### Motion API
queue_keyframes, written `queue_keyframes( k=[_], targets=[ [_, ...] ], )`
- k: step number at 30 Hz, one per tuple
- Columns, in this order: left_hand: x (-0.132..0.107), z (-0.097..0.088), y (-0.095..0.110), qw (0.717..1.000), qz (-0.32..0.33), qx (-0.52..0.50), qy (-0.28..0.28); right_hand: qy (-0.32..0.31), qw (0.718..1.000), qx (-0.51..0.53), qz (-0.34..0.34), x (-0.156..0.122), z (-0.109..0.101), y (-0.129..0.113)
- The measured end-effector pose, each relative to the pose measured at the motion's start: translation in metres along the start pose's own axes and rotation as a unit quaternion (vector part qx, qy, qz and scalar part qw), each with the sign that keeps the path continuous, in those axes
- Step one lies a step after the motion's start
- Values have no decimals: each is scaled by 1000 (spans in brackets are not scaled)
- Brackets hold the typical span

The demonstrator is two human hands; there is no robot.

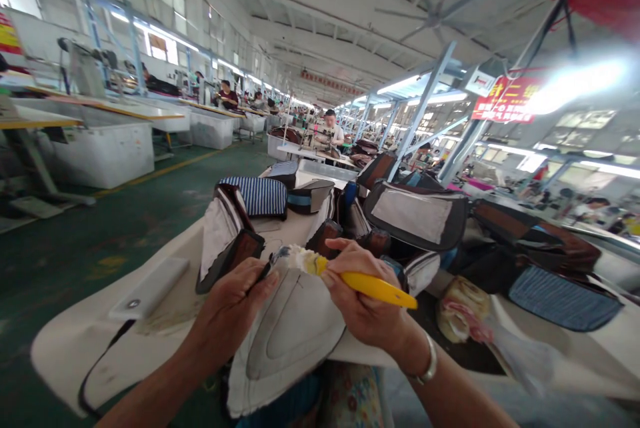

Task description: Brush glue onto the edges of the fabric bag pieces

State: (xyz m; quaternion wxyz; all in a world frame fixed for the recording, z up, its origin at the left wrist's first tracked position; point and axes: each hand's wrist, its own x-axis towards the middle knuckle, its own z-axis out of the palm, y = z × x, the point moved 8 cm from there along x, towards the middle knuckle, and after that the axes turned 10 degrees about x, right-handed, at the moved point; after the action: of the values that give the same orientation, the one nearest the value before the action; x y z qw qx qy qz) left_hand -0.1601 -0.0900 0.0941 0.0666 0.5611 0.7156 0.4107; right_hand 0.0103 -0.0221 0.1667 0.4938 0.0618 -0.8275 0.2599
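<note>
My right hand (363,288) grips a brush with a yellow handle (383,289). Its pale, clotted bristles (304,259) point left, toward a small dark edge pinched in my left hand (239,298). Whether the bristles touch that edge is hard to tell. Below both hands hangs a pale fabric panel (293,321) with a curved stitched outline; it appears to belong to the piece at my left fingers. Just beyond, a blue-striped bag piece (261,197) and a dark piece with a light grey panel (413,215) lie on the table.
A white power bank-like block (149,288) with a black cord lies on the cream table (75,341) at left. To the right sit a crusted glue container (463,308) with plastic film and a blue textile piece (565,298). A person (330,131) sits at a machine ahead.
</note>
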Motion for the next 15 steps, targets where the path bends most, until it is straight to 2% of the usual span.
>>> queue_keyframes(
  k=[2,3,4,6,8,10,13,15],
  targets=[
    [2,-1,-4,1000,0,16,12,-22,999,-23,-2,0,7,6],
    [2,-3,-6,999,-1,24,24,-10,999,-46,6,-1,3,9],
    [2,-6,-9,999,-2,32,34,32,997,-62,24,-3,-7,13],
    [1,-10,-11,998,15,35,41,176,979,-34,94,-15,-43,21],
    [-1,-13,-10,998,52,20,18,321,928,69,173,-39,-81,28],
    [-1,-18,-8,996,86,13,-3,412,865,180,223,-67,-109,32],
    [12,-21,-8,994,106,31,5,476,797,279,246,-105,-138,29],
    [27,-10,-10,991,124,52,15,507,760,318,254,-133,-150,26]
  ],
)
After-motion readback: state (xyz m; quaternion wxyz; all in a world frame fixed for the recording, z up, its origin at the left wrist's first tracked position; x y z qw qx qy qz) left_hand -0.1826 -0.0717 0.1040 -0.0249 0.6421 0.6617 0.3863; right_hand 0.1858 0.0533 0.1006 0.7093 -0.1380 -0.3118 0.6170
